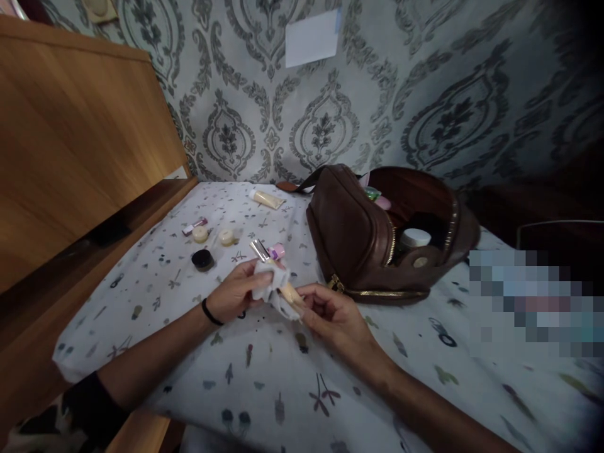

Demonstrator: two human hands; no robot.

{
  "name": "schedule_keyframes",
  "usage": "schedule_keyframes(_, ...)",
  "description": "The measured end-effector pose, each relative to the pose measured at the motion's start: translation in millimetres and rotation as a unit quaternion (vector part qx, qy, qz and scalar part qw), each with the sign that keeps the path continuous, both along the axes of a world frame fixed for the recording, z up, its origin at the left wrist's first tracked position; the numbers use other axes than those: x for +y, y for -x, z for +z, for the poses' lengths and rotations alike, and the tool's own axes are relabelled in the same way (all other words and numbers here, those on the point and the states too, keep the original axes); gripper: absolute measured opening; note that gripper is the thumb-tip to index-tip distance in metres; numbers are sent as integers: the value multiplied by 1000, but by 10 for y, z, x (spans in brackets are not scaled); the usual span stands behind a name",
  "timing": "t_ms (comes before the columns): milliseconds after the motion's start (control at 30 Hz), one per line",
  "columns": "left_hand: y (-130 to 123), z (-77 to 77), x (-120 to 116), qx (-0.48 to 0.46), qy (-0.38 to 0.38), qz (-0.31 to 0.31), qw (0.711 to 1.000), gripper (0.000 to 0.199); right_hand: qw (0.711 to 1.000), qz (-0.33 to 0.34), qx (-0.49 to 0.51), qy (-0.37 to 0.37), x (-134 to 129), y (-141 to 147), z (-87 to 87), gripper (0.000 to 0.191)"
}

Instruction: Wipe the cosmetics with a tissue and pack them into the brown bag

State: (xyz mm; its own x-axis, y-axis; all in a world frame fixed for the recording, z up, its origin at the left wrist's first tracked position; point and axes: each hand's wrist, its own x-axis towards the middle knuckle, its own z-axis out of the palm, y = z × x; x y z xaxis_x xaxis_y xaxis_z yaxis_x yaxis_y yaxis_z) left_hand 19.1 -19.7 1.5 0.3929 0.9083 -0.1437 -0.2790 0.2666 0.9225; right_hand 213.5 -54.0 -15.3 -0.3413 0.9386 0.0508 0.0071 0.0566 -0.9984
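A cosmetic tube (pixel 291 296) with a beige body and a shiny silver cap (pixel 259 250) is held slantwise between both hands. A crumpled white cloth (pixel 270 281) wraps around its middle. My left hand (pixel 236 292), with a black band at the wrist, is closed on the cloth and the tube inside it. My right hand (pixel 337 316) pinches the tube's lower end with thumb and fingers. Just behind the silver cap lies a small pink-purple item (pixel 277 251), partly hidden by the cloth.
A brown leather bag (pixel 346 233) stands unzipped at the right, a white-lidded jar (pixel 415 238) inside. Left of my hands lie a black-lidded jar (pixel 202 260), two small cream jars (pixel 227 237) and a small pink bottle (pixel 195 226). Farther back is another tube (pixel 267 199). Wooden furniture (pixel 85 113) borders the left.
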Motion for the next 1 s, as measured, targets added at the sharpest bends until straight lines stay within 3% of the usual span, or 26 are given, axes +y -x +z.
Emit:
schedule_keyframes(100,-53,-56,-49,34,-16,-60,998,43,1000,-14,-4,-18,-3,7,-16,39)
schedule_keyframes(167,-67,-61,-54,32,-15,-57,998,42,999,-19,-21,-32,-4,7,-25,36)
schedule_keyframes(367,-14,13,49,-24,1,89,996,36,983,-63,-134,-111,-44,5,-32,20)
schedule_keyframes(433,-12,16,61,-31,7,101,994,35,972,-71,-168,-149,-66,7,-31,18)
schedule_keyframes(667,-88,-33,-51,52,-40,-47,997,42,963,-84,-171,-188,-73,10,-7,24)
schedule_keyframes(767,-65,-24,-69,64,-61,-71,994,39,968,-82,-152,-183,-57,7,10,25)
schedule_keyframes(867,-18,-17,-52,61,-52,-47,996,43,973,-75,-150,-157,-56,-1,19,22)
schedule_keyframes(1000,4,-25,-4,27,-48,33,998,43,972,-79,-156,-157,-59,-10,-4,22)
